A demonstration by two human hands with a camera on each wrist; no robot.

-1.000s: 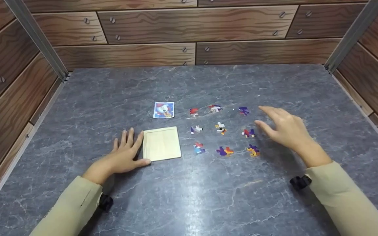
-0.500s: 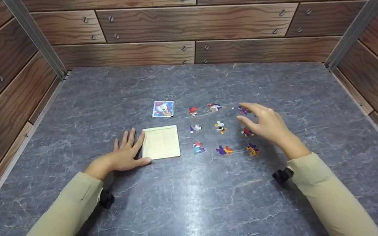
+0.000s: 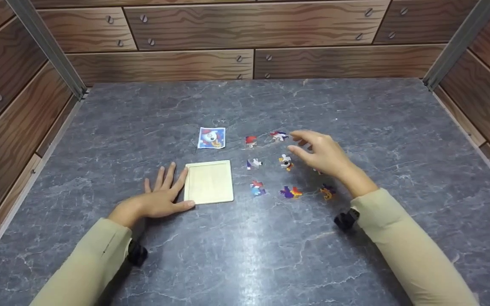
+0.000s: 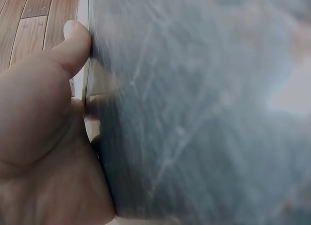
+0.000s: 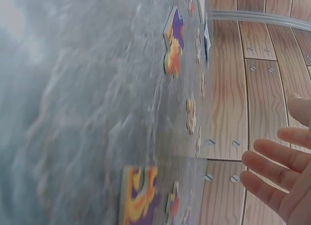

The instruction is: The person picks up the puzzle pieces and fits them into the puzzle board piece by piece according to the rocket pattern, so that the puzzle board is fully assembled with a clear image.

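Note:
My left hand [image 3: 158,202] lies on the table with its fingers spread. Its index finger and thumb touch the left side of a pale square puzzle tray [image 3: 209,182]. Above the scattered jigsaw pieces my right hand [image 3: 328,157] hovers, fingers loosely bent and holding nothing. Closest to its fingertips is a red, white and purple puzzle piece [image 3: 278,136]. A white and orange puzzle piece [image 3: 286,162] lies just below that hand. At least one piece on the right is mostly hidden behind the hand. In the right wrist view, the fingers [image 5: 274,174] are apart, off the tabletop.
A small dog picture card [image 3: 212,138] lies behind the tray. More pieces lie in loose rows, among them a purple and orange piece [image 3: 291,192] and a red and blue piece [image 3: 257,188]. Wood-print walls [image 3: 160,66] enclose the grey marbled table [image 3: 211,259].
My right hand has moved left across the pieces, from beyond their right side to near the top middle one. The left hand has stayed at the tray.

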